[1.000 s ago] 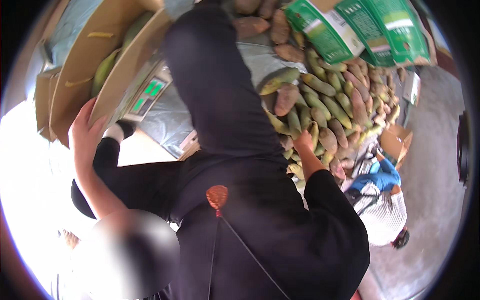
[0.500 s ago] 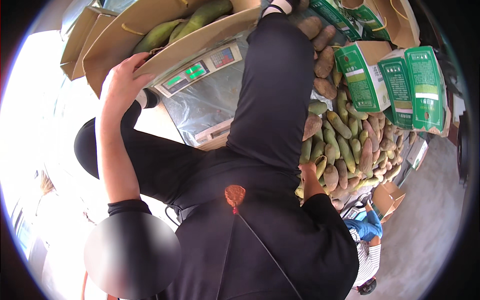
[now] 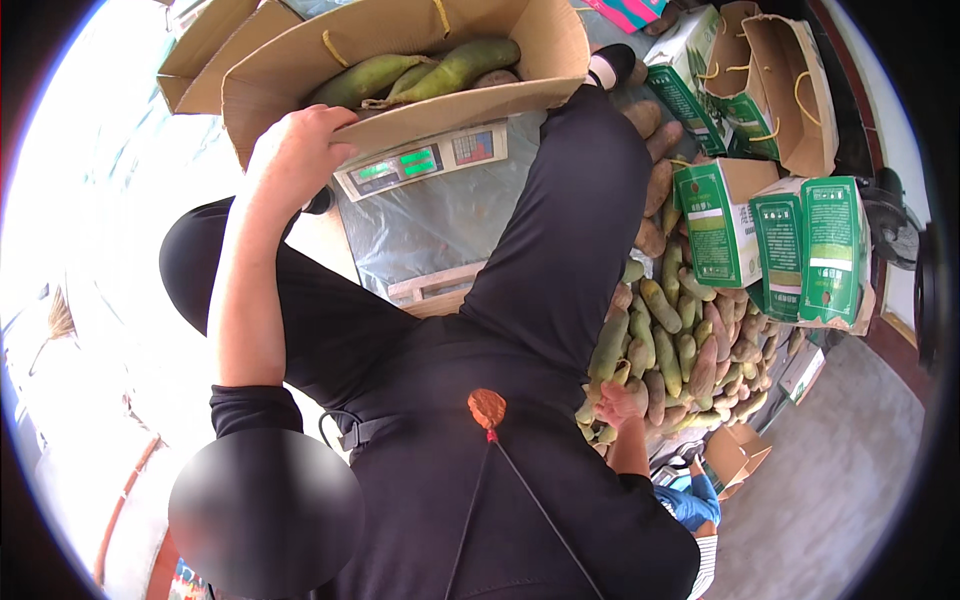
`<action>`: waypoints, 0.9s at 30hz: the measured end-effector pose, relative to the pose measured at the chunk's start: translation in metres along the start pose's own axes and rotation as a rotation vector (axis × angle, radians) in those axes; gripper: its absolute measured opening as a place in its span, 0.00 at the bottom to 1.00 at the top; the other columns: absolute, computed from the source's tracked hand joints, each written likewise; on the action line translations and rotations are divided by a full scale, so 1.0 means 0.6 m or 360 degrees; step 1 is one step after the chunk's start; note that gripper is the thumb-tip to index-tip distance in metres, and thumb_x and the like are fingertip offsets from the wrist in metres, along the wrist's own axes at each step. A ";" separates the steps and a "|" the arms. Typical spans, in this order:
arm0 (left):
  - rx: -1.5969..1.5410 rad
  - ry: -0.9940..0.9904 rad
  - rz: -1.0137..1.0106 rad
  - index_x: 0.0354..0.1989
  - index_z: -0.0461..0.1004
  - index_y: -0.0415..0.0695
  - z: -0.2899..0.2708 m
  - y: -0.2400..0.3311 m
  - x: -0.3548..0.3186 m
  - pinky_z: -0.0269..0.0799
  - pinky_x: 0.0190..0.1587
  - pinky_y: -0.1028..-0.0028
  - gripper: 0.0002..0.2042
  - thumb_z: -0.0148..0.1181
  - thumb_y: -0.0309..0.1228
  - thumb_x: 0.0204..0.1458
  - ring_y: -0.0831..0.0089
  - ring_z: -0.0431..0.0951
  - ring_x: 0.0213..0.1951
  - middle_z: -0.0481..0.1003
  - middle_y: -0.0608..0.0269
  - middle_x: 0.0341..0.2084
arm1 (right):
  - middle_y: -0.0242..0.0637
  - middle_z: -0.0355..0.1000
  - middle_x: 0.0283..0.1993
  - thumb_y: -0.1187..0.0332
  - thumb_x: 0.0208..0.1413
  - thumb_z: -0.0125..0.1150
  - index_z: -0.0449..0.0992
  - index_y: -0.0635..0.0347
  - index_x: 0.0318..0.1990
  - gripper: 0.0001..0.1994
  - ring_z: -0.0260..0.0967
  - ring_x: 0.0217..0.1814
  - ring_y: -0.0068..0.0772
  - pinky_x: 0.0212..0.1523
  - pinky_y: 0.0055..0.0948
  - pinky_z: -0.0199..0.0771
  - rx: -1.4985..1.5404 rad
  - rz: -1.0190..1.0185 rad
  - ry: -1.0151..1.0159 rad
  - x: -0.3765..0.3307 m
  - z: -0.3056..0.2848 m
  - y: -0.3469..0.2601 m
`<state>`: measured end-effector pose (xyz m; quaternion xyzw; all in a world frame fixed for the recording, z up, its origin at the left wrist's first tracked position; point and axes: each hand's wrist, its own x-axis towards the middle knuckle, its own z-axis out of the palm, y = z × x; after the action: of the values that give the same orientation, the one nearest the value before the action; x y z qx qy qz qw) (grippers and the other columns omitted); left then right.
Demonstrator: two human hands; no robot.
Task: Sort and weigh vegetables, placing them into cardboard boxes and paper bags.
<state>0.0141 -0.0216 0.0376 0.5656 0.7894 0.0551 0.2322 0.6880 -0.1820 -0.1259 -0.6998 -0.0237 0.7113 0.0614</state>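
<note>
While held, the box [image 3: 470,95] lies left-right.

A single head-worn fisheye view looks steeply down the person's dark-clothed body, close in, towards the open brown cardboard box [image 3: 400,70] and heaped green-and-purple mangoes [image 3: 670,340].
</note>
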 end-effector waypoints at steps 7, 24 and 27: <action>-0.0030 0.0049 0.0040 0.41 0.79 0.45 0.011 -0.030 -0.003 0.72 0.47 0.62 0.12 0.59 0.29 0.46 0.53 0.77 0.40 0.77 0.53 0.35 | 0.23 0.71 0.43 0.71 0.57 0.55 0.72 0.57 0.53 0.16 0.65 0.39 0.16 0.39 0.20 0.64 -0.0820 -0.0847 0.0029 -0.096 0.152 -0.250; -0.0137 0.0063 0.0083 0.39 0.79 0.42 -0.016 -0.019 -0.015 0.73 0.46 0.63 0.13 0.63 0.30 0.43 0.53 0.78 0.39 0.78 0.52 0.34 | 0.34 0.73 0.48 0.65 0.52 0.61 0.70 0.63 0.57 0.24 0.69 0.46 0.23 0.48 0.26 0.68 -0.2719 -0.1839 -0.0997 -0.266 0.808 -0.663; -0.0216 0.0051 0.0098 0.40 0.79 0.42 -0.015 -0.023 -0.011 0.73 0.45 0.64 0.14 0.64 0.31 0.43 0.54 0.78 0.39 0.78 0.52 0.34 | 0.50 0.66 0.58 0.61 0.47 0.65 0.67 0.61 0.59 0.30 0.62 0.61 0.49 0.62 0.38 0.60 -0.2923 -0.2259 -0.0724 -0.227 0.885 -0.631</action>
<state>-0.0002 -0.0313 0.0430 0.5715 0.7697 0.1247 0.2556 0.1799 0.2048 0.0648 -0.1692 -0.9199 0.3426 -0.0889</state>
